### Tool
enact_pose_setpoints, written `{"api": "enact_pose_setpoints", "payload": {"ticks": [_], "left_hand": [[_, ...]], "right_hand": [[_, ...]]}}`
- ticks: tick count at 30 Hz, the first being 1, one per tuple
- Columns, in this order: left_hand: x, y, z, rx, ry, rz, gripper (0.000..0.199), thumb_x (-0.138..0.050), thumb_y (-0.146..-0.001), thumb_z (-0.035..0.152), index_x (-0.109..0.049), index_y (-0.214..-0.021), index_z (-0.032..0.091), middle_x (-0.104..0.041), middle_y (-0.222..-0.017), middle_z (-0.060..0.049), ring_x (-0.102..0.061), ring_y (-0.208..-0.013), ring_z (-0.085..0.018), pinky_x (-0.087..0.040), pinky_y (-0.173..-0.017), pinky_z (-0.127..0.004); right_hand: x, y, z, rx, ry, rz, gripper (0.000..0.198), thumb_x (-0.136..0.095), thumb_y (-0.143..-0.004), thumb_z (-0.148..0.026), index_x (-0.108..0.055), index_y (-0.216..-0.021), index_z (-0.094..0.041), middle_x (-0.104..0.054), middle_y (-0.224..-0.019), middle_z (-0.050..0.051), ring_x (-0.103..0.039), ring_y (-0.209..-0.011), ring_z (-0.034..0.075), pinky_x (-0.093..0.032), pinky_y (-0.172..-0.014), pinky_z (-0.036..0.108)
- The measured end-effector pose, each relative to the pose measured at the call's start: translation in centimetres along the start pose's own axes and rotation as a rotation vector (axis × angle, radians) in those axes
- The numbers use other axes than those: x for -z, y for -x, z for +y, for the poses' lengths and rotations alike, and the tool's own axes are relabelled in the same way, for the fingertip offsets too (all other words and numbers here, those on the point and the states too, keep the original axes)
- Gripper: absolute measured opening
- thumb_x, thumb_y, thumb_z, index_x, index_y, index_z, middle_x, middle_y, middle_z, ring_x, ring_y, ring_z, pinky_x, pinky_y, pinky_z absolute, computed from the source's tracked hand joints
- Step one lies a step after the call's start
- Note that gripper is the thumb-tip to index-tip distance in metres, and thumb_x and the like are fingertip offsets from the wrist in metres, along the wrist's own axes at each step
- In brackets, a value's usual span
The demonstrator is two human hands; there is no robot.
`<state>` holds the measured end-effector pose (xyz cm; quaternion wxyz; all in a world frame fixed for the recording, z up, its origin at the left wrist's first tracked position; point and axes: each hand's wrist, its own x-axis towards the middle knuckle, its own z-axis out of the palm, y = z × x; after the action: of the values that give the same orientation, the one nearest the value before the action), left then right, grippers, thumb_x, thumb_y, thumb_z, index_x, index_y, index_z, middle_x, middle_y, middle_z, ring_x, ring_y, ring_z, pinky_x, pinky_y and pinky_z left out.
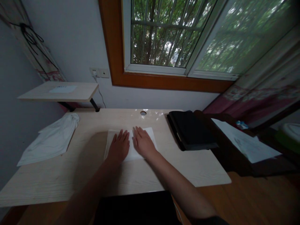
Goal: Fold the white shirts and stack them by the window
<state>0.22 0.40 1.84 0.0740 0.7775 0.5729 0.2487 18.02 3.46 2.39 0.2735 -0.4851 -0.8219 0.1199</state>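
Observation:
A white sheet (134,153), which looks like paper or thin cloth, lies flat on the pale wooden desk in front of me. My left hand (119,146) rests palm down on its left half, fingers stretched out and pointing away from me. On the right half lies my right hand (143,142), also flat, with its fingers extended up and to the left. A narrow strip of the sheet shows between the two hands. Parts of the sheet are hidden under both palms.
White cloth (52,137) lies on the desk's left side, below a small raised shelf (82,92). Black folders (191,129) are stacked on the right. Farther right, papers (243,142) rest on a dark surface. The desk (185,170) has a round cable hole near its back edge.

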Motion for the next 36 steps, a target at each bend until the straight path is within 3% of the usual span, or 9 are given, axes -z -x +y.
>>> {"api": "enact_pose_setpoints", "payload": {"ticks": [3, 7, 13, 22, 26, 30, 36], "left_hand": [[-1.0, 0.3, -0.4, 0.046, -0.041, -0.006, 0.053, -0.040, -0.099, 0.027, -0.053, -0.148, 0.013, -0.046, -0.157, -0.020, -0.036, -0.151, -0.036, -0.017, -0.124, -0.062], [-1.1, 0.8, -2.0, 0.087, -0.164, 0.002, 0.055, -0.037, -0.101, 0.031, -0.049, -0.151, 0.011, -0.042, -0.160, -0.020, -0.035, -0.152, -0.036, -0.017, -0.126, -0.059], [-0.8, 1.1, -3.9, 0.186, -0.309, -0.062, 0.057, -0.029, -0.105, 0.037, -0.042, -0.155, 0.012, -0.036, -0.165, -0.015, -0.029, -0.155, -0.029, -0.021, -0.127, -0.053], [0.2, 1.3, -7.1, 0.204, -0.305, -0.108, 0.058, -0.022, -0.107, 0.039, -0.041, -0.156, 0.017, -0.033, -0.167, -0.008, -0.026, -0.156, -0.030, -0.025, -0.125, -0.056], [1.1, 1.9, -9.8, 0.199, -0.351, -0.032, 0.056, -0.025, -0.106, 0.039, -0.042, -0.156, 0.021, -0.039, -0.164, -0.009, -0.029, -0.155, -0.034, -0.023, -0.123, -0.063], [1.5, 2.6, -12.3, 0.195, -0.379, 0.007, 0.055, -0.028, -0.104, 0.033, -0.045, -0.154, 0.018, -0.041, -0.162, -0.012, -0.033, -0.152, -0.037, -0.025, -0.121, -0.063], [0.8, 2.8, -13.3, 0.219, -0.344, 0.094, 0.060, -0.034, -0.101, 0.024, -0.030, -0.160, 0.011, -0.047, -0.158, -0.018, -0.041, -0.148, -0.034, -0.028, -0.122, -0.057]], "right_hand": [[-1.8, 0.7, -0.5, 0.056, 0.068, -0.073, 0.051, -0.046, -0.105, -0.036, -0.049, -0.152, -0.016, -0.040, -0.162, 0.015, -0.033, -0.153, 0.031, -0.025, -0.125, 0.056], [-2.2, 0.6, 1.2, 0.104, 0.114, -0.099, 0.058, -0.045, -0.106, -0.044, -0.042, -0.156, -0.014, -0.035, -0.165, 0.015, -0.030, -0.155, 0.029, -0.024, -0.126, 0.052], [-0.4, -0.1, 4.3, 0.114, 0.177, -0.167, 0.064, -0.038, -0.107, -0.051, -0.035, -0.160, -0.014, -0.030, -0.167, 0.014, -0.025, -0.156, 0.027, -0.023, -0.127, 0.048], [2.7, 0.5, 11.1, -0.063, 0.254, -0.239, 0.061, -0.027, -0.108, -0.050, -0.030, -0.163, -0.022, -0.028, -0.168, 0.009, -0.023, -0.157, 0.027, -0.020, -0.126, 0.057], [3.2, 1.7, 12.8, -0.023, 0.222, -0.172, 0.059, -0.027, -0.109, -0.046, -0.035, -0.160, -0.019, -0.034, -0.165, 0.010, -0.027, -0.156, 0.026, -0.022, -0.127, 0.054], [3.5, 3.2, 13.1, -0.023, 0.112, -0.050, 0.054, -0.031, -0.108, -0.042, -0.048, -0.153, -0.017, -0.050, -0.156, 0.012, -0.041, -0.150, 0.026, -0.030, -0.125, 0.051], [4.3, 4.8, 12.6, -0.154, -0.128, 0.152, 0.046, -0.037, -0.107, -0.044, -0.064, -0.137, -0.024, -0.069, -0.136, 0.008, -0.065, -0.127, 0.024, -0.049, -0.113, 0.043]]}}
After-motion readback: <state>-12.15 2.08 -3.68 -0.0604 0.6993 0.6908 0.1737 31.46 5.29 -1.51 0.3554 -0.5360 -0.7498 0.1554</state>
